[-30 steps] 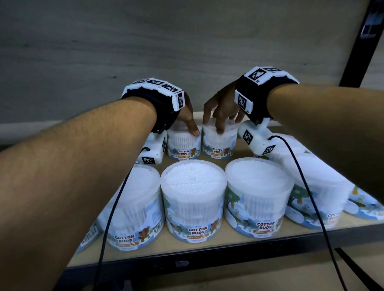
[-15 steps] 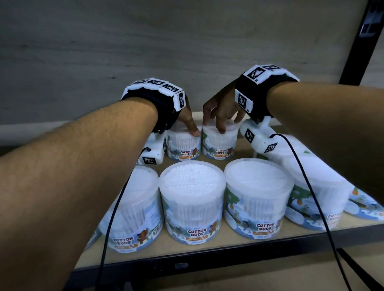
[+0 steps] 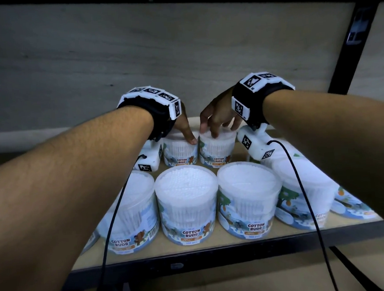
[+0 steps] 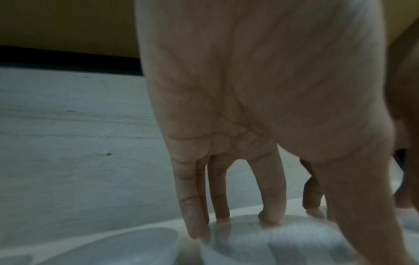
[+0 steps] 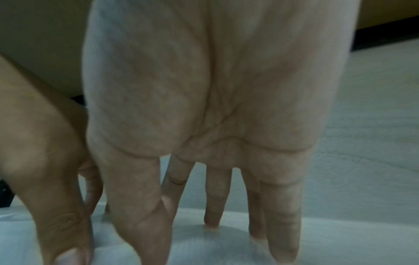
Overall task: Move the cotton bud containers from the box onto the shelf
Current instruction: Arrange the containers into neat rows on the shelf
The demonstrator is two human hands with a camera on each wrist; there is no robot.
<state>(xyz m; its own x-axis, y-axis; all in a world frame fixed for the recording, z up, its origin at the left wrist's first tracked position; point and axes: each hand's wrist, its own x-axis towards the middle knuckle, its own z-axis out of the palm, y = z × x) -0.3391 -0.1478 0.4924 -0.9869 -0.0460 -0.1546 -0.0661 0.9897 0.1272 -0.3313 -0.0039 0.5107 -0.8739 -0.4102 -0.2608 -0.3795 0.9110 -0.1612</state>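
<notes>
Cotton bud tubs stand in two rows on the shelf (image 3: 117, 258), a pale wooden board with a dark metal front edge. The front row holds several tubs side by side, among them the middle front tub (image 3: 187, 204). Behind them, near the back, two more stand just beside each other: the left back tub (image 3: 180, 154) and the right back tub (image 3: 217, 151). The left hand (image 3: 185, 127) grasps the left back tub from above, fingertips (image 4: 271, 213) down over the lid's far edge and thumb on the near side. The right hand (image 3: 218, 116) grasps the right back tub the same way, fingers (image 5: 213, 206) spread over its lid (image 5: 215, 247). A grey wall (image 3: 158, 57) closes the back of the shelf; a black upright post (image 3: 347, 52) stands at the right. Black cables (image 3: 301, 183) trail from the white wrist cameras across the front tubs. The box is out of sight.
</notes>
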